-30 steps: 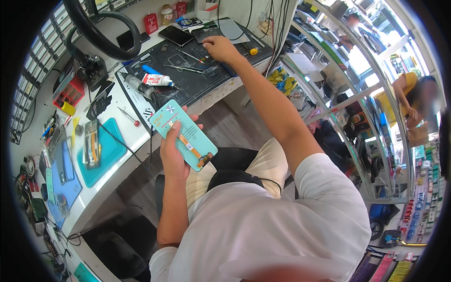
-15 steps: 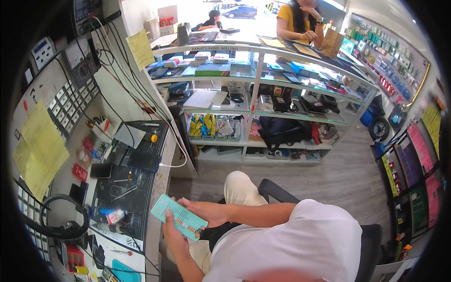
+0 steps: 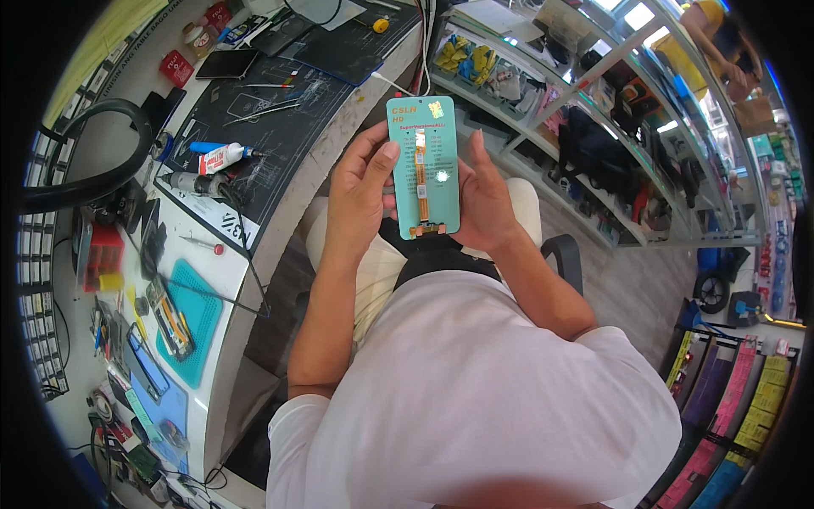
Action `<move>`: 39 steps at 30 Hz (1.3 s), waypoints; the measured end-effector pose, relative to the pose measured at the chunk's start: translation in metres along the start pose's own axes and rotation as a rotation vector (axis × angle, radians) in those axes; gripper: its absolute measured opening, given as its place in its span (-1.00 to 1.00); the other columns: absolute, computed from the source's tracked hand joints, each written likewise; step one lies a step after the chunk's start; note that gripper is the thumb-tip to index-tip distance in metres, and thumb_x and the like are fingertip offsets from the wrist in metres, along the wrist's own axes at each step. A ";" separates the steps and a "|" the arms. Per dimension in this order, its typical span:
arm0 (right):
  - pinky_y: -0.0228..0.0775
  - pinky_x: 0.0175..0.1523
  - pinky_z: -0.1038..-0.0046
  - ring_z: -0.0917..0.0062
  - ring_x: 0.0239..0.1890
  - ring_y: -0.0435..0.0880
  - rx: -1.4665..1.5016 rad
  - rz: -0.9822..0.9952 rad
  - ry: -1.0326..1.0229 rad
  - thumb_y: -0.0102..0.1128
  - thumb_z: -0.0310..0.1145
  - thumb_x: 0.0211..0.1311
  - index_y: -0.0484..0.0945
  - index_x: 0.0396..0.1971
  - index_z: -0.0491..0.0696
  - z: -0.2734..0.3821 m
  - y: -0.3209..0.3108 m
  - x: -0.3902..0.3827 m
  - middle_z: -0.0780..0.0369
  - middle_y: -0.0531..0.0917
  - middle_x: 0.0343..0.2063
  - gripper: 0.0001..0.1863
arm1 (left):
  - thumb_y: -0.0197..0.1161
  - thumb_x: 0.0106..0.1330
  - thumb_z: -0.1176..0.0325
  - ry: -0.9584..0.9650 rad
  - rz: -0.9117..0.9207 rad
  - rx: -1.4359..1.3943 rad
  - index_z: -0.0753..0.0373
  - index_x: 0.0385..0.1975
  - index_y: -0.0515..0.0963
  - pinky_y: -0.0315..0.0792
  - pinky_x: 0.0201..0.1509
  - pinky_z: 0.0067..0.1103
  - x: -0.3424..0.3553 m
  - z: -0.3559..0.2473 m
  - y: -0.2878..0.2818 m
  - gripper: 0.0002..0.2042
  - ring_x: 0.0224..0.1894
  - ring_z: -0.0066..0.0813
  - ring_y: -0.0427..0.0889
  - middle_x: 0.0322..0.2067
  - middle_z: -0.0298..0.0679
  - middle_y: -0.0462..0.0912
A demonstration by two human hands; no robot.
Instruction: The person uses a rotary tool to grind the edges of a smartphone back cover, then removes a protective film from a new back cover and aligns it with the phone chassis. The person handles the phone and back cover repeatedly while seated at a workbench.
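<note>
A replacement phone screen is held upright in front of my lap, its teal printed back facing me. An orange flex cable runs down its middle to a small connector board at the bottom edge. My left hand is closed on the left side, thumb over the face near the edge and fingers partly behind. My right hand lies against the right side with its thumb raised off the screen. Its other fingers pass behind the screen and are mostly hidden.
On my left, a workbench carries a dark mat, a white-and-red tube, a teal pad and an opened phone. A black ring-shaped arm overhangs it. Glass shelves stand ahead right; a chair armrest is beside me.
My view has swung left and down. The phone screen has gone from slanted over the bench side to upright before me, with my hands now on its left and right sides.
</note>
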State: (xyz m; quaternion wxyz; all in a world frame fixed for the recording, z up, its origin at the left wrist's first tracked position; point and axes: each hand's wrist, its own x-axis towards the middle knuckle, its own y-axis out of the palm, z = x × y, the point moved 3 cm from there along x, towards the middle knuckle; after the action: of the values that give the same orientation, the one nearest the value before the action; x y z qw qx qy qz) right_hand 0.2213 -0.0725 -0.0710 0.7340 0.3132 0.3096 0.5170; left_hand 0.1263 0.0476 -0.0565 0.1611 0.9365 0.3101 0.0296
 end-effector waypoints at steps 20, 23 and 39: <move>0.60 0.18 0.18 0.23 0.06 0.72 -0.118 0.067 -0.135 -0.49 0.36 0.56 0.30 0.43 -0.12 0.032 -0.018 0.010 -0.08 0.63 0.12 -0.11 | 0.04 0.63 0.13 0.110 -0.148 0.224 0.36 0.00 0.65 0.36 -0.15 -0.65 0.017 -0.022 -0.021 -0.61 -0.45 -0.73 0.28 -0.60 -0.47 0.32; 0.63 0.15 0.20 0.25 0.05 0.73 -0.073 0.013 -0.158 -0.48 0.41 0.52 0.31 0.42 -0.12 0.034 -0.023 0.012 -0.06 0.63 0.12 -0.07 | 0.08 0.62 0.15 0.245 -0.152 0.202 0.31 -0.08 0.66 0.35 -0.11 -0.68 0.010 -0.007 -0.010 -0.66 -0.39 -0.73 0.37 -0.54 -0.49 0.40; 0.53 0.23 0.26 0.34 0.17 0.65 -0.331 -0.080 -0.273 -0.43 0.51 0.45 0.32 0.42 -0.06 0.050 -0.035 0.011 0.07 0.59 0.20 -0.03 | 0.26 0.48 0.19 0.452 -0.074 0.707 0.20 0.14 0.62 0.26 0.34 -0.42 -0.004 0.019 0.043 -0.67 0.22 -0.37 0.41 0.09 -0.23 0.53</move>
State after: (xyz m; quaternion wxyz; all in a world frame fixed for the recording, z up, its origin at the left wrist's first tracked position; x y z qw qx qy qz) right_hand 0.2832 -0.0788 -0.0689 0.8305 0.2429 0.1302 0.4841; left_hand 0.1507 0.0071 -0.0609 -0.2413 0.8923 0.3621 0.1201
